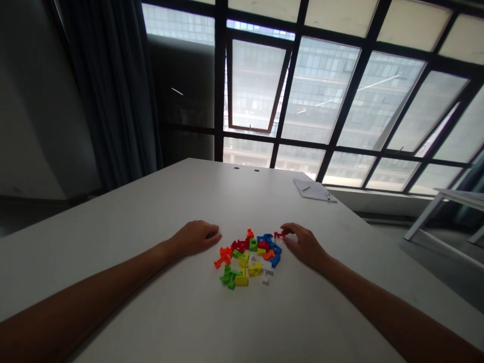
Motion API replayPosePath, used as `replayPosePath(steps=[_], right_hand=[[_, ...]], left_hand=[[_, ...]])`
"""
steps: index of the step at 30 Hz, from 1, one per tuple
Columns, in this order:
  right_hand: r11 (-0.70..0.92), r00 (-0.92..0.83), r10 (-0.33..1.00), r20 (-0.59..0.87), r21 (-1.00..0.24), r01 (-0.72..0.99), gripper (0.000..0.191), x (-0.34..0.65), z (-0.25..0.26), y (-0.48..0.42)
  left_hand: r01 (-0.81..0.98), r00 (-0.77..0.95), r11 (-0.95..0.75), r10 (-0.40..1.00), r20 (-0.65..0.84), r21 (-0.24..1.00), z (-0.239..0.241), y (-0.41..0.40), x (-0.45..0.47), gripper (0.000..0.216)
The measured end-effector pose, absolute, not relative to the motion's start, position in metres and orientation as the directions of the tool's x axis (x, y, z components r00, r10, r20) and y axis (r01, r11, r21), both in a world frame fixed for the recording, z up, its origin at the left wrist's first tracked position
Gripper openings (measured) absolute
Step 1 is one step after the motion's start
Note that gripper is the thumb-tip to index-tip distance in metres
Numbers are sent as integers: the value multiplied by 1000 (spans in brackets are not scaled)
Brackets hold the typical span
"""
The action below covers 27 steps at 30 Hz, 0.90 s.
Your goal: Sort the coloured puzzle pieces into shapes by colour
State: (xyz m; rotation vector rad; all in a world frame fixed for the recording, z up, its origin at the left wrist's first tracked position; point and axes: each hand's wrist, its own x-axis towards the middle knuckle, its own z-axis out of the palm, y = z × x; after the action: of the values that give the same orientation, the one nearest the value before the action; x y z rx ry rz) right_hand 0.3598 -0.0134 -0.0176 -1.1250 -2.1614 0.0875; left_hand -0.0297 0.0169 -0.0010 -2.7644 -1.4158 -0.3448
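My right hand (306, 244) pinches a small red plastic piece (278, 235) between thumb and fingers, just right of a pile of bright plastic pieces. On the other side, my left hand (197, 236) rests on the table with its fingers curled in; whatever may lie inside them is hidden. Between the hands are several orange pieces (226, 253), green pieces (229, 277), yellow pieces (255, 268), white pieces (267, 266) and blue pieces (276, 260). Dark red pieces (239, 246) lie toward the back of the pile. Their exact shapes are too small to make out.
The pile lies on a wide white table (151, 312). Near its far right edge are a paper pad (313, 189) and pens. Two dark round holes mark the far end. A dark curtain (113, 91) hangs at left, windows stand behind, and another white table (461, 198) is at right.
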Motion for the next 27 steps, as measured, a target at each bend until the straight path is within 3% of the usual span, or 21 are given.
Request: replayPosePath(steps=[8,14,19,23,27], right_hand=[[666,-355,637,684,-255,701,31,355,-19,-14],[679,-310,592,744,-251,690,29,344,-11,-21],[746,-351,512,784,-203,634,26,319,9,-21],[826,-449,429,784,-139,546,29,301,22,-7],[846,-443,410,798,-151,511,28,292,23,8]], left_hand=[[799,563,-592,798,216,104,-1,17,-29,43],[778,565,-616,770,296,119,6,10,-21,42],[726,523,-634,760,386,265,22,-5,19,39],[680,560,-698,692,455,224,36,-2,45,54],[649,569,-743,616,545,162,42,14,50,40]])
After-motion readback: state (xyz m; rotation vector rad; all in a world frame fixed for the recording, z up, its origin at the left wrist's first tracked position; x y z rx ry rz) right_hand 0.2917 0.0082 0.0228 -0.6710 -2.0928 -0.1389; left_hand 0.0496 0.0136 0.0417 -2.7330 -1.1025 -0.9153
